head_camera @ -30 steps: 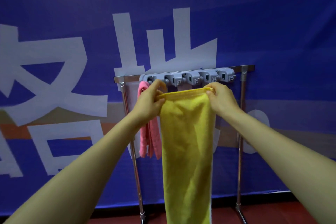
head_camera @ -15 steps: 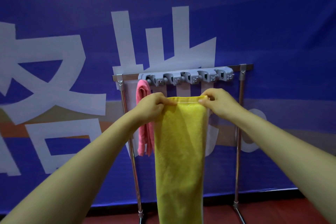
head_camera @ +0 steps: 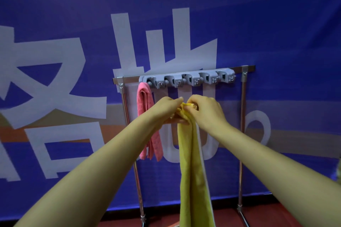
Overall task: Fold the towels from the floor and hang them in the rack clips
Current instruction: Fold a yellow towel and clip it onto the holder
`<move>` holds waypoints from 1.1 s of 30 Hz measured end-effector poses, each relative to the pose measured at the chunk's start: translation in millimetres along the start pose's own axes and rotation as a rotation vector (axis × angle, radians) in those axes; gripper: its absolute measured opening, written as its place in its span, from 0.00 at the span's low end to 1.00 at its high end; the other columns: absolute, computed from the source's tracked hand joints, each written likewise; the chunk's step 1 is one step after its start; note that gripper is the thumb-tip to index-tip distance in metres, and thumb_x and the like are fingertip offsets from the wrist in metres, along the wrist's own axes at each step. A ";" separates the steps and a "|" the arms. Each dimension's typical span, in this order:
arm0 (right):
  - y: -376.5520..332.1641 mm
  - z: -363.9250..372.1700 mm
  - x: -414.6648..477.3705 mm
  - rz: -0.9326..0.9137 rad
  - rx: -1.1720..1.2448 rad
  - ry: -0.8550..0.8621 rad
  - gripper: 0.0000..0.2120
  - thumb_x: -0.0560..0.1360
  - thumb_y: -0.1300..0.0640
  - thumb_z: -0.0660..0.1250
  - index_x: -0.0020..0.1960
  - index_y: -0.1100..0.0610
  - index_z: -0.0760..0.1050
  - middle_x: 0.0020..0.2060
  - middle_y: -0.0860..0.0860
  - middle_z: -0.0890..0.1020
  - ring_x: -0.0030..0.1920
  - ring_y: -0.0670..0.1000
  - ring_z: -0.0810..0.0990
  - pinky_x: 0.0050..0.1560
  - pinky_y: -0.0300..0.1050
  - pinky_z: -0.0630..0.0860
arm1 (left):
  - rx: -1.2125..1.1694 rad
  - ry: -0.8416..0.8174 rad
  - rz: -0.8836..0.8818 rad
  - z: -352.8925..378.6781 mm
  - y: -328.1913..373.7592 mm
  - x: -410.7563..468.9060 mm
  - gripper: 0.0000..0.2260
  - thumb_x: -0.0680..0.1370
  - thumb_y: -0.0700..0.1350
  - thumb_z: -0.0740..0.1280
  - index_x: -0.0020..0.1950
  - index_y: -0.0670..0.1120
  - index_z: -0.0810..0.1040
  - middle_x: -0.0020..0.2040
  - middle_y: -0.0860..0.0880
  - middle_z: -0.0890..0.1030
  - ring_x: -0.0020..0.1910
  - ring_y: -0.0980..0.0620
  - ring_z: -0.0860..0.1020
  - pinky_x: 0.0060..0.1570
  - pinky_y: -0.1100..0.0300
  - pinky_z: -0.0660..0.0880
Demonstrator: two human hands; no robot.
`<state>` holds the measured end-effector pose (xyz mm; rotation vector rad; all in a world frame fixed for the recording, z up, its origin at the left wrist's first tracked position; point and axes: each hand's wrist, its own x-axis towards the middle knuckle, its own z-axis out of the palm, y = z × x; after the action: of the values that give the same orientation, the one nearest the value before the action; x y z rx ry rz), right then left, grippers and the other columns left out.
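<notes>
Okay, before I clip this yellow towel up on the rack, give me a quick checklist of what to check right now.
1. Grip on yellow towel: ok; left hand and right hand both pinch its gathered top.
2. Towel folded narrow: ok; it hangs as a slim strip.
3. Free clip: ok; the second clip, beside the pink towel, looks empty.
4. Towel top at clip height: not ok; it sits below the clip strip.
5. Lower end hanging free: cannot tell; it leaves the frame.

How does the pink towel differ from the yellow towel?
The pink towel hangs from the leftmost clip; the yellow towel is unclipped, gripped by left hand and right hand. The pink towel ends higher; the yellow towel runs below the frame. Both hang narrow.
</notes>
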<state>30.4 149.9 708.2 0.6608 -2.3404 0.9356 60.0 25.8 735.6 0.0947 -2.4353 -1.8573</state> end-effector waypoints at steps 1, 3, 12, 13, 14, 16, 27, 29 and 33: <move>-0.6 0.4 -0.5 -0.009 -0.013 0.004 0.07 0.75 0.49 0.63 0.44 0.52 0.76 0.43 0.55 0.83 0.48 0.59 0.78 0.43 0.48 0.70 | -0.039 -0.005 -0.009 1.5 -0.3 0.8 0.20 0.82 0.50 0.56 0.49 0.33 0.77 0.40 0.38 0.80 0.38 0.44 0.82 0.43 0.58 0.81; -0.1 0.3 -2.0 -0.016 -0.023 0.022 0.07 0.75 0.49 0.64 0.45 0.51 0.77 0.42 0.55 0.82 0.47 0.59 0.78 0.43 0.49 0.72 | -0.097 -0.019 -0.032 3.4 0.4 1.7 0.27 0.82 0.56 0.52 0.46 0.35 0.78 0.40 0.39 0.80 0.38 0.46 0.82 0.42 0.59 0.81; -0.7 -4.9 -8.3 -0.056 0.006 -0.090 0.13 0.73 0.46 0.67 0.48 0.56 0.78 0.42 0.53 0.80 0.45 0.53 0.77 0.45 0.51 0.74 | -0.095 -0.082 -0.071 7.6 6.0 1.6 0.36 0.76 0.68 0.46 0.39 0.38 0.77 0.33 0.44 0.79 0.31 0.51 0.79 0.40 0.60 0.81; 0.7 -5.7 -6.8 -0.076 -0.017 -0.096 0.12 0.73 0.49 0.67 0.49 0.57 0.78 0.44 0.54 0.80 0.47 0.54 0.77 0.46 0.51 0.74 | -0.142 -0.088 -0.081 8.0 7.9 0.9 0.35 0.77 0.67 0.47 0.40 0.38 0.77 0.32 0.44 0.79 0.30 0.52 0.80 0.35 0.61 0.81; 2.3 -7.4 -4.6 -0.096 -0.025 -0.087 0.10 0.74 0.53 0.66 0.49 0.58 0.78 0.45 0.55 0.81 0.48 0.55 0.78 0.47 0.52 0.74 | -0.169 -0.082 -0.081 7.8 8.8 -0.4 0.32 0.79 0.64 0.49 0.40 0.38 0.77 0.32 0.44 0.79 0.29 0.52 0.80 0.32 0.62 0.80; 5.7 -14.1 0.9 -0.116 0.043 -0.071 0.08 0.75 0.58 0.64 0.49 0.60 0.79 0.45 0.57 0.82 0.48 0.56 0.79 0.48 0.49 0.73 | -0.033 -0.014 0.013 5.8 6.5 -2.4 0.20 0.80 0.53 0.57 0.43 0.38 0.77 0.36 0.43 0.78 0.33 0.49 0.80 0.37 0.59 0.81; 17.2 -40.0 31.0 -0.276 0.111 -0.009 0.07 0.77 0.59 0.63 0.51 0.58 0.77 0.39 0.49 0.76 0.41 0.49 0.72 0.43 0.42 0.66 | 0.923 0.273 0.792 -19.1 20.8 -6.8 0.09 0.73 0.43 0.70 0.39 0.43 0.71 0.34 0.48 0.72 0.37 0.47 0.71 0.34 0.57 0.59; 24.8 -33.3 24.9 -0.215 0.127 -0.119 0.07 0.76 0.58 0.63 0.51 0.57 0.78 0.39 0.49 0.77 0.40 0.47 0.73 0.40 0.38 0.67 | 0.892 0.203 0.731 -17.4 7.2 -5.0 0.10 0.73 0.45 0.70 0.39 0.45 0.70 0.31 0.52 0.69 0.35 0.50 0.69 0.33 0.58 0.61; 20.3 -24.3 22.5 -0.148 0.311 -0.033 0.06 0.77 0.59 0.61 0.52 0.56 0.76 0.37 0.43 0.75 0.39 0.42 0.73 0.39 0.29 0.67 | 0.740 0.301 0.785 -12.5 0.2 -2.6 0.11 0.72 0.45 0.72 0.38 0.45 0.70 0.30 0.55 0.67 0.30 0.58 0.65 0.33 0.63 0.63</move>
<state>8.5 175.3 727.8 0.9647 -2.1572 1.2393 63.8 14.1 739.0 -0.4375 -2.2968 -0.5561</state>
